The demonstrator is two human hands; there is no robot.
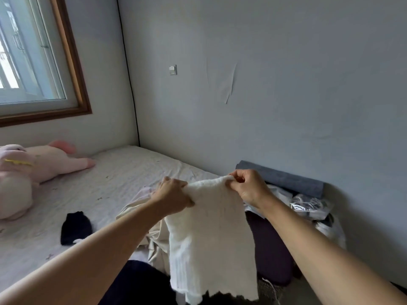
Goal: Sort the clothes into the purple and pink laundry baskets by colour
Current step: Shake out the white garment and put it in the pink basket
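White knit top (211,238) hangs in the air over the bed (123,172), held up by its top edge. The left hand (174,194) and the right hand (248,186) each pinch one corner tight, close together. Under it lie a beige cloth (141,208), a black cloth (76,227) and dark clothes (268,245), and a pink soft toy (44,161) rests far off by the window

You face pale grey wall (286,84) with switch (173,70); wood-framed window (33,58) left; bed (121,172) below, daylit.
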